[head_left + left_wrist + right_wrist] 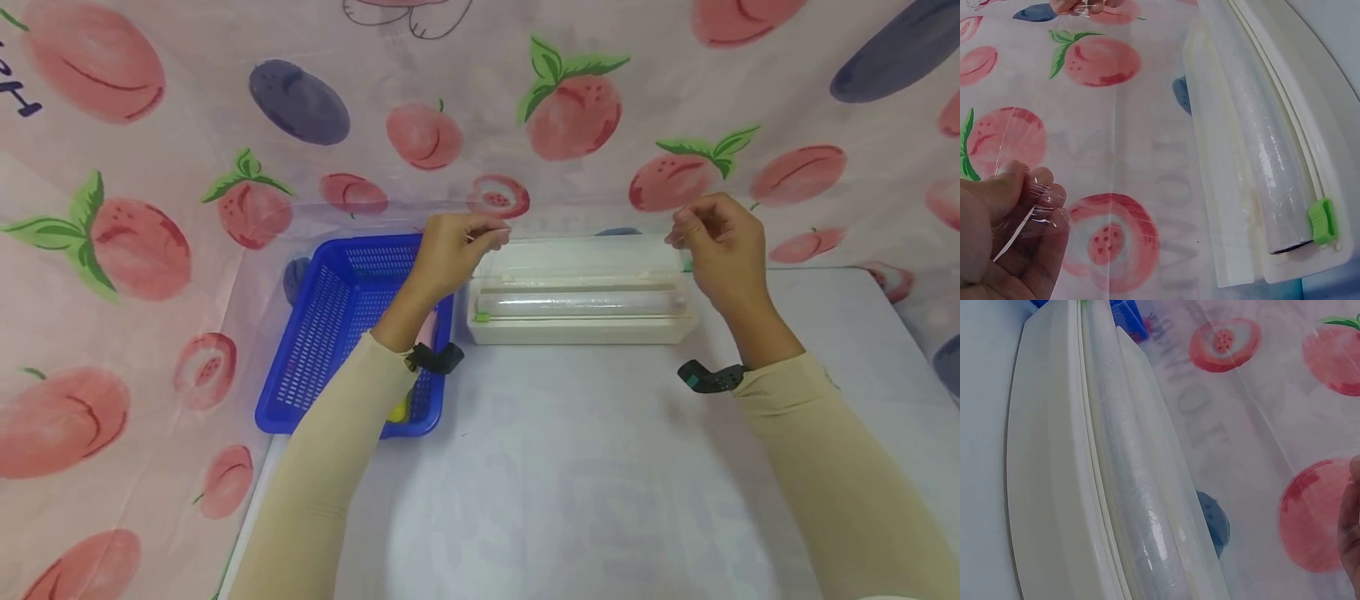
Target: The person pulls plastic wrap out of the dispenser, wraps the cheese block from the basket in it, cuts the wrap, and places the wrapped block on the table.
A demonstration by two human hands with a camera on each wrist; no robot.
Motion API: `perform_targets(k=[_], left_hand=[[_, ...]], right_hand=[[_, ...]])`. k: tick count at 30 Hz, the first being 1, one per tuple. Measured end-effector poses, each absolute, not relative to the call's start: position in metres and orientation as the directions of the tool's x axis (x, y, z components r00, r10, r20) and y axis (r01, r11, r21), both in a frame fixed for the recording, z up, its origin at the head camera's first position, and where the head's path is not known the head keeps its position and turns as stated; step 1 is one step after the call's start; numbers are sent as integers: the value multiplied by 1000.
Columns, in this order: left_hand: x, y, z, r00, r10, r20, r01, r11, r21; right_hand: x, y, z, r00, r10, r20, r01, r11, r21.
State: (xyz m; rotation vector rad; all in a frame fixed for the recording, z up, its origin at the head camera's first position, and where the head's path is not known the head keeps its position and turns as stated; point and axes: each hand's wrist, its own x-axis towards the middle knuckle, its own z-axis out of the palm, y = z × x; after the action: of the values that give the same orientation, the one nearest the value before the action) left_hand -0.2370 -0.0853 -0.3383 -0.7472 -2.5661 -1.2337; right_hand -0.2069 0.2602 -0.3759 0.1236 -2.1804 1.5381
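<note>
- At the far edge of the counter [562, 483], a white dispenser [577, 333] stands with its lid [585, 257] raised and tilted back; a wrapped roll [577, 302] lies in the trough.
- The left grip [457, 250] is closed on clear film [1047, 215], bunched and creased between thumb and fingers. It is held up near the lid's left end.
- The right grip [723, 242] is likewise closed, thumb against fingertips, near the lid's right end; the left wrist view shows film at those fingers too.
- Location of the film: off the counter, held up at the two grips and apparently spanning them (its transparency hides most of the sheet).
- Done, by present condition: dispenser opened, roll seated, film in hand at two corners.
- Not established: whether the film is severed. The green slider [1322, 222], presumably the cutter, sits at the rail's left end, which alone proves nothing.
- Outstanding: the film is not laid down or fitted over anything, and the lid is not lowered. Assessment: an intermediate stage.
- Beside the dispenser, a blue basket [266, 417] holds a yellow item [399, 411], partly hidden by the arm; neither grip touches it.
</note>
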Motion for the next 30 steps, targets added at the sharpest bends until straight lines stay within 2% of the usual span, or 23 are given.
perform_targets(k=[6, 14, 24, 30], left_hand=[[-237, -87, -339, -838, 378, 394, 546, 547, 635], [-239, -87, -340, -836, 455, 306, 544, 614, 573], [-238, -83, -334, -824, 426, 372, 566, 601, 564], [-235, -83, -333, -839, 383, 385, 543, 565, 621]], right_hand=[[-205, 260, -375, -898, 175, 404, -314, 388, -866], [-208, 261, -375, -946, 93, 309, -228, 487, -843], [-208, 257, -375, -941, 84, 328, -247, 494, -834], [-205, 258, -370, -926, 117, 358, -271, 454, -849]])
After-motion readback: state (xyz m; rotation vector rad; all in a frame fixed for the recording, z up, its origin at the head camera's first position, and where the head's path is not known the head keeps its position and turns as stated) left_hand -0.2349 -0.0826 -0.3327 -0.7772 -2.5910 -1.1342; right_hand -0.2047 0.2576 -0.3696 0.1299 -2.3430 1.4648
